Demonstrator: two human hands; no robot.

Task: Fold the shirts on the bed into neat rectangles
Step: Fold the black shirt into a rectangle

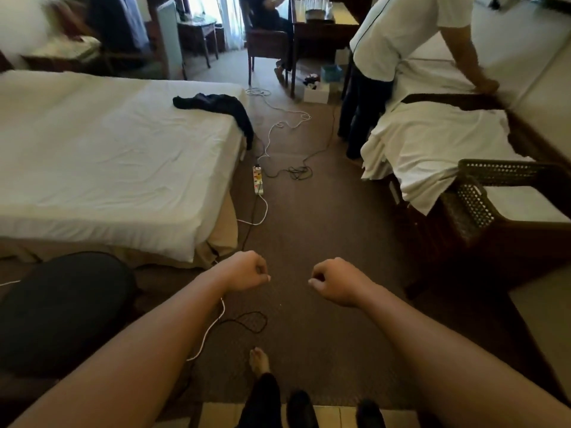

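Our fingers are curled into loose fists on both hands, and they hold nothing. The left hand (247, 271) and the right hand (335, 281) hang side by side over the brown carpet (324, 242), a gap between them, both forearms stretched forward from the bottom of the view.

We take the bed (108, 156) on our left as the landmark. It carries a white sheet with light creases. A dark shirt (216, 108) lies crumpled at the bed's far right corner, one part of it hanging over the edge toward the floor. It is well apart from both hands.

On the carpet just beside the bed's right side lies a white power strip (258, 179), with white and black cables (287, 125) trailing around it. In front of the bed's near edge stands a round black seat (61, 310).

Across the aisle from the bed, a person in a white shirt (401, 41) leans over a second bed (432, 143) covered in white linen. A dark woven basket (494, 193) sits at that bed's near end.
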